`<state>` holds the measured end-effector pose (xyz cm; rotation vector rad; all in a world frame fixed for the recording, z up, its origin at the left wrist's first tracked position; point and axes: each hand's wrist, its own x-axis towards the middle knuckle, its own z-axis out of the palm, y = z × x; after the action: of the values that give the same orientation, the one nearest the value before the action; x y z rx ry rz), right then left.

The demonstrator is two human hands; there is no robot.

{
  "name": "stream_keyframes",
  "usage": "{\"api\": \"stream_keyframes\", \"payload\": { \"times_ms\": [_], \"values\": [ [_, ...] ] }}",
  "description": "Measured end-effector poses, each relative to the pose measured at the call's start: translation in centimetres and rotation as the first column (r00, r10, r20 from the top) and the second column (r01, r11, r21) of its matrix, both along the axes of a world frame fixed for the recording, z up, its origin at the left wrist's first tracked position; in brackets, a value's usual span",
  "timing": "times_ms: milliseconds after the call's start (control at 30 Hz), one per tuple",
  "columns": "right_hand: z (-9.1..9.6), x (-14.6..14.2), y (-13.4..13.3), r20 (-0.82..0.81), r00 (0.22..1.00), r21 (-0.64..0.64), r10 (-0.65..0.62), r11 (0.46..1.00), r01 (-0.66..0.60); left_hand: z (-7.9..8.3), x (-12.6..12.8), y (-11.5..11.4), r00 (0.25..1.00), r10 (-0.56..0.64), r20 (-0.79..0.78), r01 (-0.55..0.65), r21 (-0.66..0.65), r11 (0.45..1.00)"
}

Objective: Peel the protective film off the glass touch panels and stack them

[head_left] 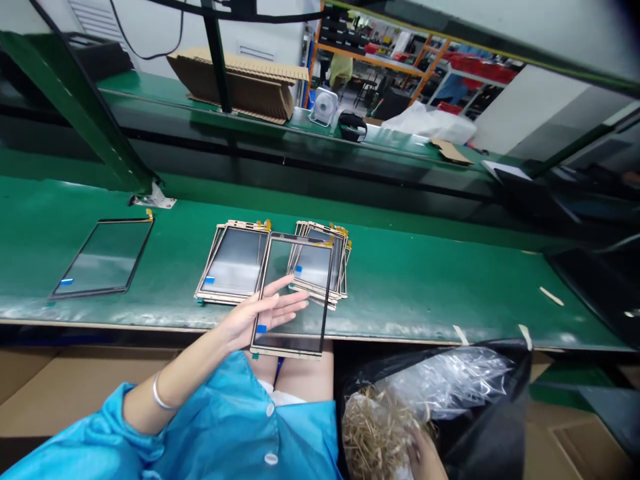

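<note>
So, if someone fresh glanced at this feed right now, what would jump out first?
Probably the clear glass panel that the left hand holds flat over the near edge of the green bench, with two stacks of similar panels just behind it. Next, the right hand down low in a black bag of plastic film and straw-like scrap.

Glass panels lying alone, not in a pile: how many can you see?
2. One panel lies flat at the table's left. One panel is held up by the left hand. The two stacks hide uncounted more.
</note>
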<state>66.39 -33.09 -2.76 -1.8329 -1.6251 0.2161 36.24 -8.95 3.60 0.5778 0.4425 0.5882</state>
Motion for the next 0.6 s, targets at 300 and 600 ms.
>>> {"api": "stream_keyframes", "payload": {
  "times_ms": [300,600],
  "values": [
    [5.7,-9.0,9.5,-0.399,0.898,-0.181,0.186,0.944,-0.276,1.7,1.1,-1.9,1.0,0.01,0.016,-0.011,0.096,0.995],
    [6.2,-9.1,10.8,-0.105,0.931,-0.182,0.349,0.914,-0.363,2.6,0.9,-3.4,0.997,0.075,-0.017,-0.072,0.144,0.987]
  ]
}}
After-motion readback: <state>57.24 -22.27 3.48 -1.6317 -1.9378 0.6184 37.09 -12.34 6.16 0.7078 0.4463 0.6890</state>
